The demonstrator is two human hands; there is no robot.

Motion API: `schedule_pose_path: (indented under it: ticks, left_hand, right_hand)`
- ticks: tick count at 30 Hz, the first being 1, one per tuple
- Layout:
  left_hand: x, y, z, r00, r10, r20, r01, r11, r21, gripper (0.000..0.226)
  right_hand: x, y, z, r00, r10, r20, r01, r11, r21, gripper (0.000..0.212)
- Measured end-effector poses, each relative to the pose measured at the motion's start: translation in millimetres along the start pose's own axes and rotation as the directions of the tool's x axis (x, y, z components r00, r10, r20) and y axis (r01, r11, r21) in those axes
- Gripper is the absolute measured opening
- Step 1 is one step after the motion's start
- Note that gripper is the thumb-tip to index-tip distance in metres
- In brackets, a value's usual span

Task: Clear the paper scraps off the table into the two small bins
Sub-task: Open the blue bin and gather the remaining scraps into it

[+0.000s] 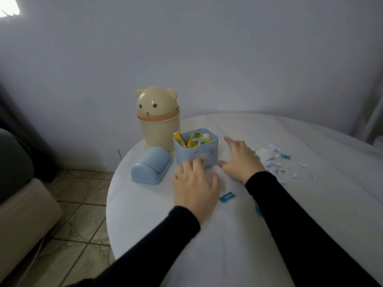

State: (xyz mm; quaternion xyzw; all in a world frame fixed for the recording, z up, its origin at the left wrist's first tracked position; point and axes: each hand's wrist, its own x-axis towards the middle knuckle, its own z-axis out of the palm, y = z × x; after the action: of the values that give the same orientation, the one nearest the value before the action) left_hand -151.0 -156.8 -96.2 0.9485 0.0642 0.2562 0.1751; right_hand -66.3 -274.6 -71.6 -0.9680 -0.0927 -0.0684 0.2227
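Your left hand (194, 184) and right hand (240, 160) are spread flat and empty beside the blue bin (195, 149), with white paper scraps (273, 160) just past your right hand.

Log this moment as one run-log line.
left hand: open, at blue bin | right hand: open, beside bin | blue lid: off | paper scraps: on table

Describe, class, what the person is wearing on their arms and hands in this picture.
Both arms are covered by long, plain black sleeves that end at the wrists. The left hand and right hand are bare: no gloves, and no rings, watch or markings visible.
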Motion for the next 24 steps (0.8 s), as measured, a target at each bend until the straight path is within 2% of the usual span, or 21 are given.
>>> schedule_pose_path:
  ticks: [2,4,6,9,11,14,16,19,21,23,24]
  left_hand:
    - [-21,10,15,0.951,-0.104,0.292,0.08,0.992,0.093,0.07]
    - [-25,13,22,0.897,-0.1,0.43,0.059,0.992,0.107,0.075]
    - [-20,16,26,0.894,0.006,0.448,-0.031,0.998,0.049,0.069]
    - [-17,33,31,0.87,0.132,0.474,-0.142,0.99,-0.017,0.068]
    - [-19,47,36,0.856,0.139,0.498,-0.158,0.987,-0.004,0.078]
    - [-16,63,46,0.832,0.107,0.545,-0.145,0.989,0.027,0.09]
    - [-5,69,55,0.84,0.104,0.533,-0.138,0.99,0.023,0.089]
    - [11,77,64,0.862,0.171,0.476,-0.176,0.984,-0.034,0.079]
    - [18,76,67,0.885,0.173,0.432,-0.144,0.985,-0.1,0.075]
    - [23,74,69,0.903,0.146,0.403,-0.111,0.988,-0.108,0.079]
    - [25,72,69,0.9,0.13,0.415,-0.102,0.991,-0.089,0.085]
  right_hand:
    - [-9,16,2,0.997,0.064,0.05,-0.058,0.992,-0.108,0.059]
    - [-18,30,6,0.988,0.078,0.131,-0.056,0.985,-0.165,0.054]
    - [-24,42,3,0.99,0.065,0.126,-0.044,0.986,-0.161,0.052]
    - [-29,61,-9,0.992,0.123,-0.032,-0.127,0.98,-0.156,0.05]
    - [-30,79,-12,0.975,0.215,-0.058,-0.222,0.958,-0.183,0.056]
    - [-27,102,-10,0.934,0.357,0.003,-0.346,0.907,-0.239,0.067]
    - [-22,108,-8,0.948,0.312,0.069,-0.291,0.932,-0.217,0.066]
    - [-18,105,-8,0.991,0.081,0.107,-0.091,0.991,0.099,0.057]
    - [-18,107,-14,0.998,-0.024,-0.053,0.036,0.971,0.238,0.049]
    - [-12,116,-20,0.959,-0.06,-0.276,0.129,0.962,0.239,0.038]
    - [-8,122,-23,0.94,-0.05,-0.338,0.133,0.965,0.227,0.034]
